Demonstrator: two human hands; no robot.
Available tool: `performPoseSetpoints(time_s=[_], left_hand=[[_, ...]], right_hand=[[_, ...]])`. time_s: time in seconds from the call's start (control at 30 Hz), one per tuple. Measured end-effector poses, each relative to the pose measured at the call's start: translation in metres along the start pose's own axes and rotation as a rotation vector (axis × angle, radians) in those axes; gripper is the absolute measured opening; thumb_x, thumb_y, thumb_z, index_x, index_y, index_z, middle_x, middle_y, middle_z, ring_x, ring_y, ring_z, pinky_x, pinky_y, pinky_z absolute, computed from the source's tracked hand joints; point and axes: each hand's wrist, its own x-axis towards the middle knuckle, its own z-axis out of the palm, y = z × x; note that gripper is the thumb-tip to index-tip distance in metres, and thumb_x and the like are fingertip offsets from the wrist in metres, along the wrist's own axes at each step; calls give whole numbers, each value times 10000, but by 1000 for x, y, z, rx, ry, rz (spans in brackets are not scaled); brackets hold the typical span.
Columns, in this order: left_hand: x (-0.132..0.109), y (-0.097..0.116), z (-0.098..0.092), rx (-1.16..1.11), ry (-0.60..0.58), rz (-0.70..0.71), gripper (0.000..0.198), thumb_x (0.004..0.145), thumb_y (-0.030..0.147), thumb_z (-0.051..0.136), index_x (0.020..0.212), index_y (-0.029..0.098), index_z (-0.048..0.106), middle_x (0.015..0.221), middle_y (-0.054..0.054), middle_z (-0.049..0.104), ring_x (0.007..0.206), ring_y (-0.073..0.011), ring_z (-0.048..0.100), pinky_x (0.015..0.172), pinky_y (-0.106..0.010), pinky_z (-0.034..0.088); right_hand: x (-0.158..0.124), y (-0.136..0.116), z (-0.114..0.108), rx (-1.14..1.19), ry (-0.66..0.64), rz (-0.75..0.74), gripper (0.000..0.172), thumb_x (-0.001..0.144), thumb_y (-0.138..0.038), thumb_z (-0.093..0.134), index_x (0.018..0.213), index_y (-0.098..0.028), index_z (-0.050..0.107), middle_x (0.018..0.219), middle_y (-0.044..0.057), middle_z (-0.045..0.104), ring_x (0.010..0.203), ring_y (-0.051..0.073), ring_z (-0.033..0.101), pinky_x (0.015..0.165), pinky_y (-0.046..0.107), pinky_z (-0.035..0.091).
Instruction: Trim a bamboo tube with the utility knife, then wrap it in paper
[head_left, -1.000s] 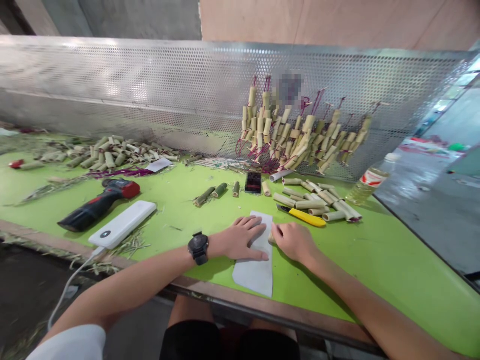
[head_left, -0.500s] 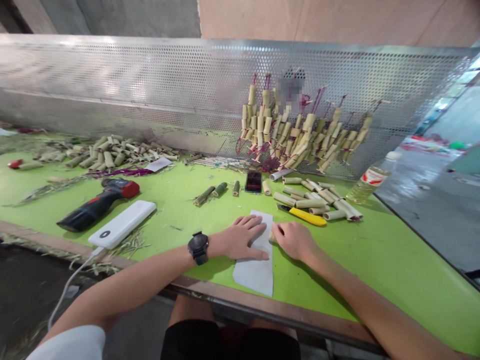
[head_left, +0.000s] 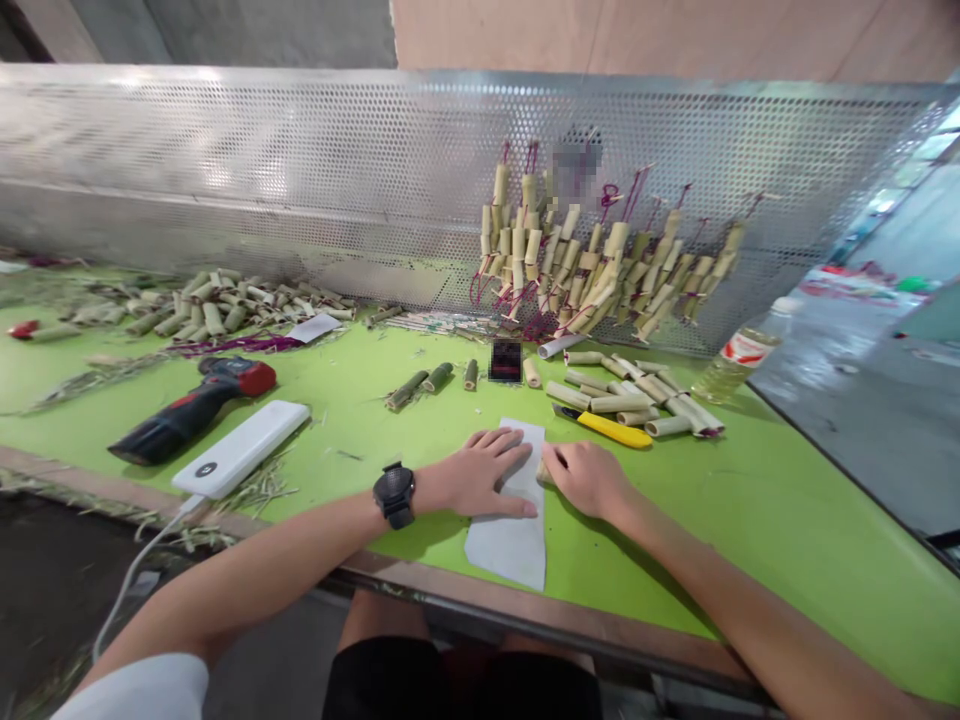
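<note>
A strip of white paper [head_left: 510, 550] lies on the green tabletop in front of me. My left hand [head_left: 484, 472], with a black watch on its wrist, rests flat on the paper with its fingers spread. At the paper's right edge my right hand [head_left: 589, 478] is closed around a short bamboo tube [head_left: 543, 472], most of which the fingers hide. Just beyond that hand lies a yellow utility knife [head_left: 611, 429], its dark tip pointing left. Several cut bamboo pieces [head_left: 619, 403] are heaped behind the knife.
To the left lie a cordless drill [head_left: 191, 405] and a white power bank [head_left: 241, 450] with a cable. A perforated metal panel [head_left: 360, 150] backs the table, with strung bamboo bundles [head_left: 585, 270] against it. A bottle [head_left: 742, 355] stands at right. More bamboo pieces [head_left: 217, 305] are piled back left.
The view has shifted very slightly. Both hands keep their places on the paper and the bamboo tube; nothing else has visibly moved.
</note>
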Motion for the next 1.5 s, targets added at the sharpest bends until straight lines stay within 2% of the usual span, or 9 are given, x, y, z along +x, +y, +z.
performPoseSetpoints(time_s=[0.73,1.07,1.3,1.5], left_hand=[[-1,-2,2,2,17,20,1011,867,884,329,1628,226,226,1693,-134,169,1552,-381,143,1228,-511,170],[-1,2,-1,-31,-3,0,1052,857,891,336,1627,181,239,1688,-162,167,1557,-382,119,1235,-519,148],[-2,2,-1,-41,10,-3,1020,861,882,356,1632,226,231,1692,-135,171,1550,-406,127,1229,-543,155],[-2,2,0,-36,22,-2,1032,853,889,356,1624,210,256,1687,-148,187,1549,-399,139,1230,-534,153]], right_hand=[[-2,-2,-3,9,-13,-15,551,1065,-370,285,817,-191,743,822,70,766,704,176,666,577,289,290],[-2,-2,-2,0,-9,-2,565,1069,-400,279,812,-190,737,819,76,764,727,181,678,583,289,299],[-3,-2,-3,26,-10,-1,557,1069,-400,282,803,-198,728,795,64,752,673,163,646,570,278,295],[-2,-2,-2,19,-3,-1,552,1064,-394,294,817,-201,748,816,71,763,725,181,659,595,283,290]])
